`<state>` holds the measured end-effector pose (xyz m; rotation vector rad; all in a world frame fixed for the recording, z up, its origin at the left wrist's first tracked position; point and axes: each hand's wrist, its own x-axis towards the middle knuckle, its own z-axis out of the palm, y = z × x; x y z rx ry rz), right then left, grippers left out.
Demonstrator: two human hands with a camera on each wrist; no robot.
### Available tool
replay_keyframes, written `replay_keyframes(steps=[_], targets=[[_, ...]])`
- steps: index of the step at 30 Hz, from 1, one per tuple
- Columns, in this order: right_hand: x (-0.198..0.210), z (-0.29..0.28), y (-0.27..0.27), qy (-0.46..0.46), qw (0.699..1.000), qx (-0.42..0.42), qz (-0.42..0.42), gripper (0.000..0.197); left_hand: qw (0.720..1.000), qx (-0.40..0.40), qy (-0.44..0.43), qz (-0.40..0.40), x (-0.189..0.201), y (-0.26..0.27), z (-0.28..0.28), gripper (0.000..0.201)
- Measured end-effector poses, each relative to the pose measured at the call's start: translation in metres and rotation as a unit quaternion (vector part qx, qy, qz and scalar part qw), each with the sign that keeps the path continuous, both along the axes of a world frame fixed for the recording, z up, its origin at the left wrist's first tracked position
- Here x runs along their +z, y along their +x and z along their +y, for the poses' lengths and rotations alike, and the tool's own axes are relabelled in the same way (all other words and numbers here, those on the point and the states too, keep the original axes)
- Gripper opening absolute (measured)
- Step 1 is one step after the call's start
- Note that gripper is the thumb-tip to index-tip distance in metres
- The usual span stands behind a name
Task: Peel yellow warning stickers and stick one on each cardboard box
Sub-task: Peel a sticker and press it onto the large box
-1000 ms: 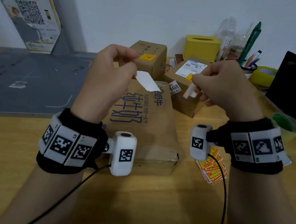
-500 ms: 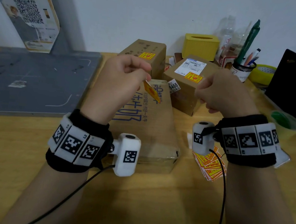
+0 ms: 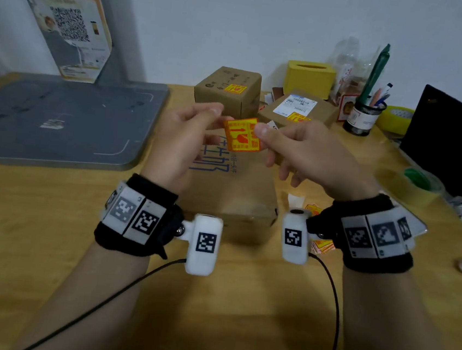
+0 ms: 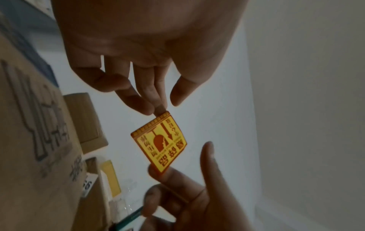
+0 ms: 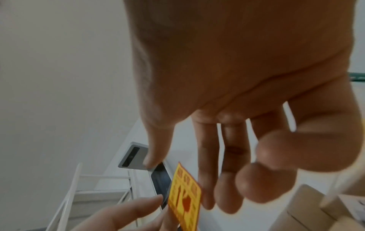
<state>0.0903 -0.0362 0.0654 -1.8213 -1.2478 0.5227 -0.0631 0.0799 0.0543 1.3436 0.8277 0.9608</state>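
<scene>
Both hands, left hand (image 3: 182, 138) and right hand (image 3: 306, 151), pinch one peeled sticker (image 3: 242, 134) at opposite edges; two far boxes (image 3: 227, 91) labelled, the near box (image 3: 233, 192) apparently bare

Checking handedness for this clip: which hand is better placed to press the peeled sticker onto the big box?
Probably left: left hand pinches sticker directly above big box; right hand only grips its far edge.

I count three cardboard boxes: a large one (image 3: 233, 192) nearest me, two smaller (image 3: 227, 89) (image 3: 299, 108) behind. Three yellow stickers (image 3: 242, 134) (image 3: 234, 88) (image 3: 297, 117) show singly, besides a loose pile (image 3: 320, 243).
</scene>
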Motion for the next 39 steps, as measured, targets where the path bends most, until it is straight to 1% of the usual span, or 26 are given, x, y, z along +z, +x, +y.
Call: replay_keyframes(steps=[2, 3, 5, 6, 9, 11, 13, 14, 15, 17, 18, 20, 22, 23, 25, 29, 31, 33, 36, 39], targets=[[-0.006, -0.002, -0.003, 0.000, 1.000, 0.006, 0.007, 0.041, 0.999, -0.016, -0.048, -0.020, 0.002, -0.005, -0.005, 0.018], [-0.008, -0.002, -0.004, 0.000, 1.000, 0.006, 0.013, 0.032, 0.997, -0.024, -0.065, -0.030, 0.003, -0.006, -0.007, 0.019], [-0.009, -0.001, -0.004, 0.011, 0.999, -0.009, 0.032, 0.017, 0.995, -0.044, -0.085, -0.037, 0.006, -0.008, -0.012, 0.020], [-0.009, 0.001, -0.004, 0.024, 0.998, -0.026, 0.043, 0.013, 0.994, -0.055, -0.085, -0.039, 0.007, -0.010, -0.014, 0.020], [-0.006, 0.005, -0.004, 0.073, 0.992, -0.083, 0.067, 0.015, 0.995, -0.077, -0.055, -0.030, 0.009, -0.016, -0.018, 0.021], [-0.005, 0.006, -0.003, 0.113, 0.981, -0.108, 0.113, 0.011, 0.996, -0.083, -0.027, 0.003, 0.006, -0.021, -0.020, 0.023], [-0.004, 0.005, -0.003, 0.126, 0.973, -0.109, 0.161, 0.008, 0.996, -0.079, -0.003, 0.037, 0.000, -0.024, -0.021, 0.021], [-0.004, 0.003, -0.002, 0.111, 0.975, -0.097, 0.169, 0.008, 0.996, -0.074, 0.009, 0.049, -0.002, -0.025, -0.021, 0.018], [-0.005, 0.001, -0.002, 0.081, 0.981, -0.075, 0.161, 0.008, 0.996, -0.065, 0.021, 0.056, -0.003, -0.026, -0.020, 0.017], [-0.007, -0.003, -0.005, 0.001, 0.994, -0.016, 0.111, 0.009, 0.995, -0.053, 0.054, 0.070, -0.005, -0.026, -0.018, 0.017], [-0.008, -0.005, -0.007, -0.032, 0.996, 0.012, 0.086, 0.011, 0.992, -0.058, 0.077, 0.081, -0.005, -0.025, -0.018, 0.018], [-0.011, -0.006, -0.009, -0.058, 0.995, 0.042, 0.065, 0.018, 0.983, -0.087, 0.120, 0.108, -0.006, -0.024, -0.018, 0.019], [-0.014, -0.005, -0.008, -0.052, 0.996, 0.039, 0.067, 0.021, 0.975, -0.107, 0.138, 0.134, -0.008, -0.023, -0.019, 0.019], [-0.015, -0.004, -0.007, -0.045, 0.996, 0.033, 0.068, 0.019, 0.974, -0.108, 0.141, 0.141, -0.010, -0.022, -0.018, 0.019], [-0.018, -0.004, -0.005, -0.029, 0.997, 0.019, 0.072, 0.010, 0.975, -0.096, 0.138, 0.144, -0.014, -0.020, -0.017, 0.016], [-0.023, -0.003, -0.002, 0.002, 0.996, -0.021, 0.082, 0.013, 0.980, -0.075, 0.126, 0.136, -0.018, -0.017, -0.019, 0.011], [-0.024, -0.003, -0.002, 0.018, 0.994, -0.041, 0.103, 0.010, 0.979, -0.071, 0.125, 0.145, -0.019, -0.016, -0.020, 0.009], [-0.026, -0.003, 0.001, 0.030, 0.993, -0.057, 0.101, 0.013, 0.979, -0.069, 0.121, 0.151, -0.019, -0.015, -0.022, 0.004], [-0.028, -0.005, 0.002, 0.022, 0.994, -0.057, 0.089, 0.016, 0.978, -0.072, 0.116, 0.159, -0.020, -0.017, -0.024, 0.004], [-0.032, -0.008, 0.003, -0.012, 0.994, -0.059, 0.088, 0.015, 0.974, -0.074, 0.110, 0.183, -0.024, -0.018, -0.024, 0.006]])
